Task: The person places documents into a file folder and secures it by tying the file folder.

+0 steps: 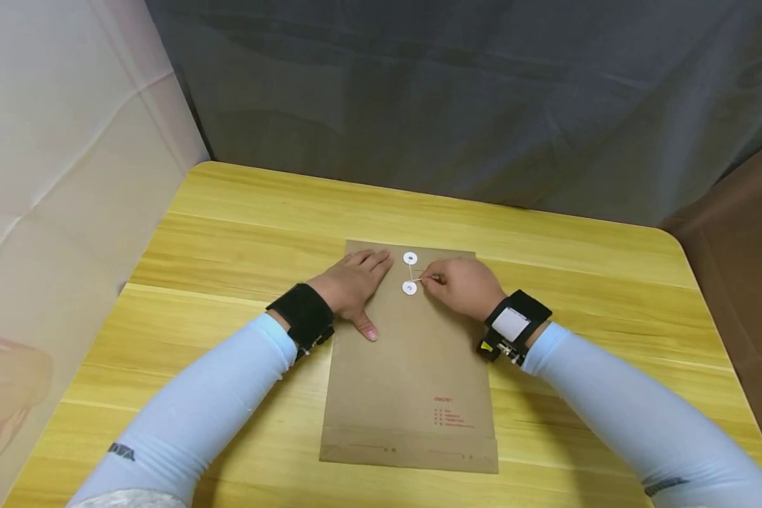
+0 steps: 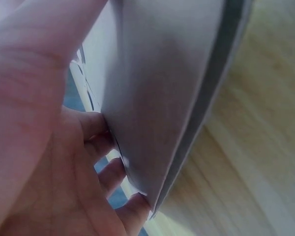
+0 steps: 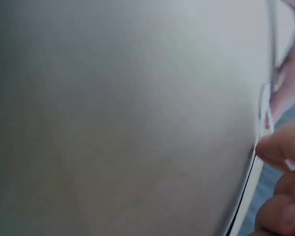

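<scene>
A brown paper envelope [image 1: 413,374] lies flat on the yellow wooden table [image 1: 241,226], its flap end away from me. Two white round buttons sit near the top: the upper button [image 1: 409,259] and the lower button [image 1: 409,288], joined by a thin string [image 1: 415,275]. My left hand [image 1: 352,286] rests flat on the envelope's upper left, fingers straight, thumb pointing toward me. My right hand [image 1: 460,286] pinches the string just right of the lower button. The left wrist view shows my fingers [image 2: 103,162] against the envelope [image 2: 157,93]; the right wrist view is filled by blurred envelope [image 3: 123,118].
A grey cloth backdrop [image 1: 482,99] hangs behind the table and a pale cloth [image 1: 57,155] stands at the left. Bare tabletop surrounds the envelope on all sides. Red print [image 1: 452,413] marks the envelope's lower right.
</scene>
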